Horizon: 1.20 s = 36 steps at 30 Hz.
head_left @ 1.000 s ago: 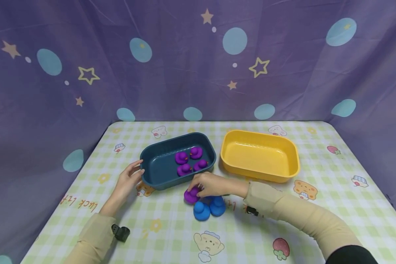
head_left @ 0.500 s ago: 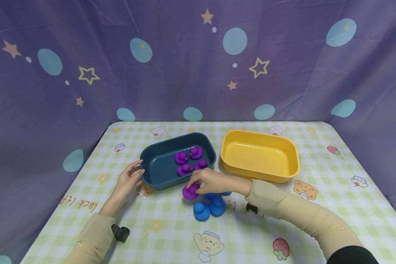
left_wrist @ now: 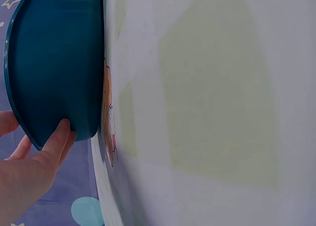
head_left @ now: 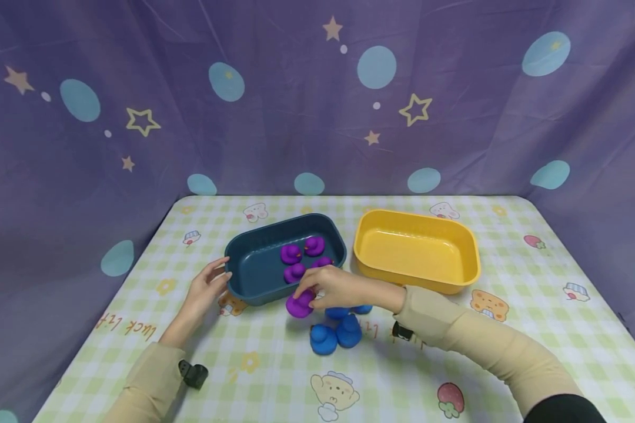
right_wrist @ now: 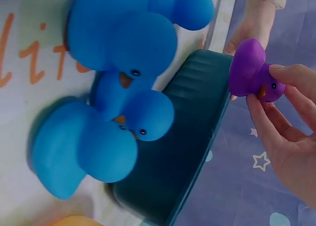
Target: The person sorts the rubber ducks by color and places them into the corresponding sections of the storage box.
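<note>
My right hand [head_left: 338, 288] pinches a purple rubber duck [head_left: 299, 305] between thumb and fingers, just off the near wall of the dark teal bin [head_left: 254, 270]. In the right wrist view the pinch is on that duck's head. Several purple ducks [head_left: 291, 254] sit inside the bin toward its right; my right hand partly covers one. At the bin's left end, my left hand [head_left: 203, 292] touches the wall and rim with fairly straight, spread fingers. Below my right hand, several blue rubber ducks [head_left: 323, 339] cluster on the tablecloth, some partly hidden by the hand.
A yellow bin [head_left: 418, 252] stands right of the teal one, a narrow gap between them, with nothing in it. The checked tablecloth [head_left: 264, 364] has printed cartoons. A purple patterned curtain [head_left: 296, 117] hangs behind the table.
My right hand has lifted the purple duck from beside the blue ducks and moved it slightly left and toward the teal bin. More of the blue ducks now show. My left hand stays put.
</note>
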Each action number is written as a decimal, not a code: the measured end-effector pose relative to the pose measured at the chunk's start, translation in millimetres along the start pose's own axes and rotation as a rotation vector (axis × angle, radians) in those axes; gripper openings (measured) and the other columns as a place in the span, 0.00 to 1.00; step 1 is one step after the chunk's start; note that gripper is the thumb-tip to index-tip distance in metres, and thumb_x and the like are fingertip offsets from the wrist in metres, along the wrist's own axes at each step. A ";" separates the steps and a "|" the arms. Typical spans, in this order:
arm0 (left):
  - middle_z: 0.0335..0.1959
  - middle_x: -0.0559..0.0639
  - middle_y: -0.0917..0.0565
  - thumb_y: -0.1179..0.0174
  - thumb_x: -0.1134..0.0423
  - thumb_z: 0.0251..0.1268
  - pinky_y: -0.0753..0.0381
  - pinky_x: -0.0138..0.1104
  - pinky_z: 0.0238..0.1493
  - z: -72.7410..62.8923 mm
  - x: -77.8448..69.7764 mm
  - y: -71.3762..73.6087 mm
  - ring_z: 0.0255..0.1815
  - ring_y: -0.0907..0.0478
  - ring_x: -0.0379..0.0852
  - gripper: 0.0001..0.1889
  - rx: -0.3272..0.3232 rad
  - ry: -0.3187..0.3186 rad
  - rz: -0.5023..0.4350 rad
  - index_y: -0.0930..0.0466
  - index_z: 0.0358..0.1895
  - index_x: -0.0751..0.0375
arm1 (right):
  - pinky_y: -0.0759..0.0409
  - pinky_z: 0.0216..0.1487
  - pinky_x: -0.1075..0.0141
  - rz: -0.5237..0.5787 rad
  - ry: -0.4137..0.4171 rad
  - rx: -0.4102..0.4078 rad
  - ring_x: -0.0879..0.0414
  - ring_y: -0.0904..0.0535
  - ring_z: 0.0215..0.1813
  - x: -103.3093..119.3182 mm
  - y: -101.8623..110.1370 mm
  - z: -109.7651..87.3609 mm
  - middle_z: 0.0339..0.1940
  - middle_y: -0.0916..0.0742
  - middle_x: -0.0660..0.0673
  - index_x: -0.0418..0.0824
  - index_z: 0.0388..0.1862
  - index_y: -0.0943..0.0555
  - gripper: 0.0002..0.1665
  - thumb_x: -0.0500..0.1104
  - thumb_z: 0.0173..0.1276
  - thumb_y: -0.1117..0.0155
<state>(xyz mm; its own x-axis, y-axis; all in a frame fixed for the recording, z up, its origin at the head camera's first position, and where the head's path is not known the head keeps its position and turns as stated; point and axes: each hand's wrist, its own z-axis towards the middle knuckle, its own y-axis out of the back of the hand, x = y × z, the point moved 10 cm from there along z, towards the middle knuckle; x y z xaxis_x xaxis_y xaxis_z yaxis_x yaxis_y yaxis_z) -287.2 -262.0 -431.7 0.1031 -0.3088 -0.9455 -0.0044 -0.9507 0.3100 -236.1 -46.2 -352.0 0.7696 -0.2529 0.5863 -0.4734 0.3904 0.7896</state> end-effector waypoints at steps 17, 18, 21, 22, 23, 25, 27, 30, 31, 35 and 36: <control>0.62 0.61 0.40 0.53 0.61 0.66 0.28 0.21 0.45 0.6 2.5 0.4 0.54 0.32 0.43 0.26 -0.007 0.013 -0.014 0.45 0.66 0.58 | 0.25 0.42 0.79 0.043 -0.020 -0.055 0.57 0.24 0.43 4.7 13.0 13.5 0.44 0.20 0.43 0.35 0.42 0.20 0.14 0.32 0.55 0.38; 0.62 0.62 0.40 0.53 0.61 0.66 0.28 0.21 0.45 0.3 2.0 0.2 0.54 0.32 0.45 0.26 -0.007 0.009 -0.017 0.45 0.66 0.58 | 0.25 0.42 0.78 0.044 -0.019 -0.059 0.57 0.24 0.43 5.1 14.0 14.7 0.43 0.20 0.43 0.35 0.42 0.20 0.14 0.32 0.55 0.38; 0.61 0.63 0.39 0.51 0.61 0.65 0.27 0.21 0.44 0.6 1.6 1.1 0.52 0.31 0.43 0.26 -0.025 -0.020 -0.025 0.43 0.65 0.60 | 0.25 0.43 0.78 0.048 -0.025 -0.068 0.57 0.24 0.43 4.6 16.0 18.6 0.42 0.19 0.43 0.35 0.42 0.20 0.13 0.32 0.55 0.38; 0.61 0.63 0.38 0.50 0.60 0.65 0.27 0.21 0.44 0.3 0.7 1.0 0.52 0.30 0.43 0.26 -0.029 -0.030 -0.027 0.43 0.65 0.60 | 0.25 0.43 0.78 0.043 -0.030 -0.068 0.57 0.24 0.43 4.2 16.2 20.0 0.42 0.19 0.44 0.35 0.42 0.20 0.13 0.33 0.55 0.38; 0.60 0.63 0.38 0.50 0.60 0.64 0.27 0.21 0.43 0.1 0.3 1.0 0.51 0.30 0.42 0.26 -0.031 -0.041 -0.024 0.43 0.64 0.61 | 0.25 0.43 0.77 0.044 -0.038 -0.069 0.58 0.24 0.43 3.4 16.4 21.4 0.41 0.19 0.44 0.35 0.42 0.20 0.13 0.33 0.55 0.38; 0.59 0.64 0.37 0.49 0.59 0.63 0.26 0.22 0.42 0.4 0.3 1.9 0.49 0.29 0.40 0.26 -0.046 -0.053 -0.030 0.41 0.64 0.61 | 0.25 0.43 0.77 0.048 -0.046 -0.072 0.58 0.24 0.43 2.7 17.1 24.3 0.41 0.19 0.44 0.35 0.42 0.20 0.14 0.33 0.56 0.38; 0.60 0.63 0.37 0.49 0.59 0.64 0.26 0.22 0.42 0.2 -0.3 1.7 0.49 0.29 0.40 0.26 -0.044 -0.044 -0.021 0.41 0.64 0.61 | 0.25 0.43 0.77 0.052 -0.055 -0.077 0.58 0.23 0.44 2.9 18.3 26.9 0.41 0.19 0.44 0.35 0.42 0.20 0.14 0.33 0.56 0.38; 0.61 0.63 0.38 0.50 0.60 0.64 0.26 0.22 0.43 1.0 0.6 2.4 0.49 0.29 0.39 0.26 -0.043 -0.031 -0.013 0.42 0.64 0.61 | 0.25 0.42 0.78 0.065 -0.076 -0.084 0.57 0.22 0.43 1.5 19.2 31.3 0.41 0.19 0.43 0.36 0.42 0.20 0.14 0.33 0.56 0.38; 0.61 0.64 0.38 0.50 0.61 0.64 0.26 0.22 0.43 1.0 0.6 2.3 0.49 0.29 0.39 0.26 -0.040 -0.028 -0.011 0.42 0.64 0.61 | 0.25 0.42 0.78 0.066 -0.086 -0.086 0.57 0.22 0.43 0.2 19.2 32.8 0.42 0.19 0.43 0.36 0.42 0.20 0.14 0.33 0.56 0.38; 0.61 0.63 0.38 0.51 0.60 0.65 0.27 0.21 0.44 0.0 -0.9 1.0 0.50 0.30 0.39 0.26 -0.026 -0.026 -0.001 0.43 0.65 0.61 | 0.24 0.42 0.76 0.073 -0.121 -0.087 0.56 0.21 0.42 -5.4 18.4 39.2 0.42 0.20 0.44 0.37 0.43 0.20 0.14 0.34 0.57 0.38; 0.61 0.64 0.38 0.51 0.60 0.65 0.27 0.21 0.44 0.1 -1.1 0.7 0.50 0.30 0.39 0.26 -0.023 -0.030 0.002 0.44 0.65 0.61 | 0.24 0.42 0.76 0.073 -0.127 -0.086 0.56 0.21 0.42 -7.0 18.1 41.0 0.41 0.20 0.44 0.38 0.44 0.20 0.14 0.34 0.57 0.38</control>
<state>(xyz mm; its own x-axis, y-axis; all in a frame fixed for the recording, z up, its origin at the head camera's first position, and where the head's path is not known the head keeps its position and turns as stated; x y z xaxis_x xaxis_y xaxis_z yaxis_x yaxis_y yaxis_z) -287.4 -262.4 -430.5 0.0729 -0.3117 -0.9474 0.0188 -0.9493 0.3138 -267.7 -73.7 -334.3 0.6715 -0.3285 0.6642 -0.4835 0.4849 0.7288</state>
